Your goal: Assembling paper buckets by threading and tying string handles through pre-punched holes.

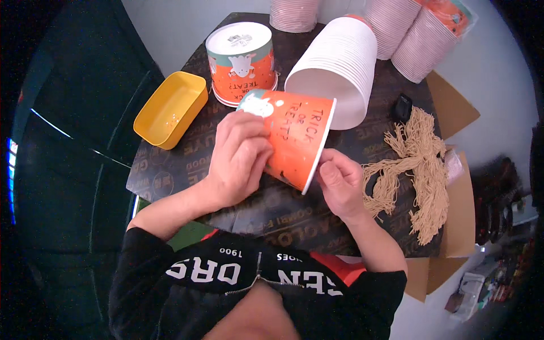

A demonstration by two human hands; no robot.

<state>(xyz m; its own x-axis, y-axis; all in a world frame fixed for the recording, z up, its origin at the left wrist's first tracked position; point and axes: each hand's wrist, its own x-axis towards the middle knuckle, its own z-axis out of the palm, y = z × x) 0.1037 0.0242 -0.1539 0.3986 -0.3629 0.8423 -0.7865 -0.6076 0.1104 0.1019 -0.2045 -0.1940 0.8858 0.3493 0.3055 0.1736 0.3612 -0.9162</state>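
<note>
My left hand (238, 161) is wrapped around the side of an orange paper bucket (294, 136), fingers curled over its wall and holding it tipped on its side, open mouth facing right. My right hand (340, 184) is pinched narrow at the bucket's white rim, fingertips (326, 167) touching the lower edge of the mouth. I cannot tell whether anything small sits between those fingertips.

I take the bucket as my landmark; it is lifted just above a dark table (170, 170). Right behind the bucket, touching or nearly so, lies a stack of white buckets (340, 68) on its side. Behind the bucket to the left stands a second orange bucket (241, 62), upside down. Further left of the bucket rests a yellow tray (170, 107) at the table's edge. To the right of the bucket, near my right hand, lies a bundle of tan string (419, 170). Far behind, more stacks of cups (413, 34) lean together.
</note>
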